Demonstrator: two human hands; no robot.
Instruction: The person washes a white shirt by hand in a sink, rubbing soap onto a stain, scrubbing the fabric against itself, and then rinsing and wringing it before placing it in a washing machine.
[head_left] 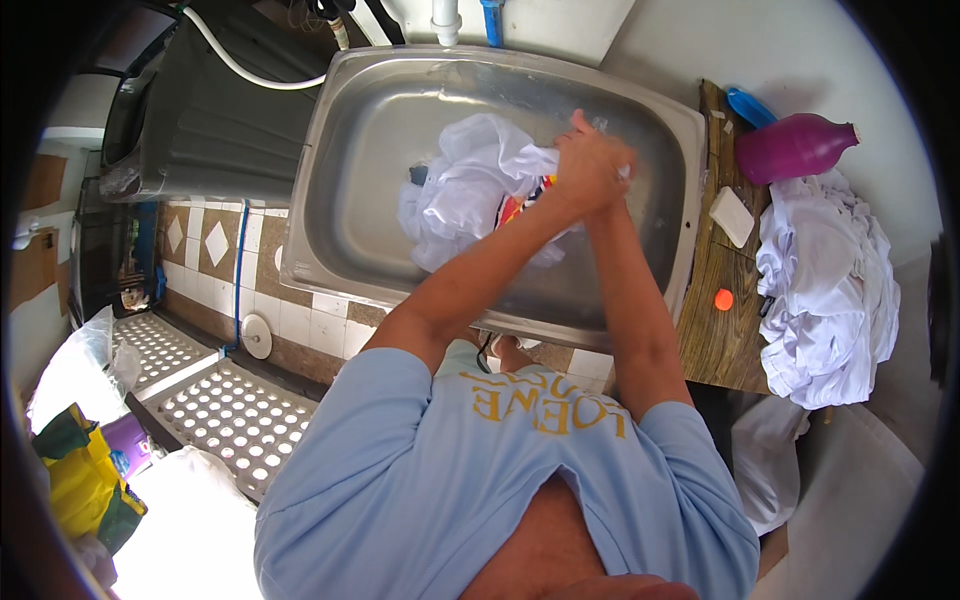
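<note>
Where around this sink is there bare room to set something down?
Bare steel lies in the sink left of the white garment. The wooden board is free between the soap bar and orange cap; its right is crowded with white laundry.

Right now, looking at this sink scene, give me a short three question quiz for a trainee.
1. True or false: both hands grip the white cloth garment inside the stainless steel sink.
2. What lies right of the sink on the wooden board: A) a white bar of soap, B) a green sponge, C) a metal brush?
3. Fill in: the plastic bottle lying on its side is ____ in colour.

Key: 1 true; 2 A; 3 magenta.
</note>
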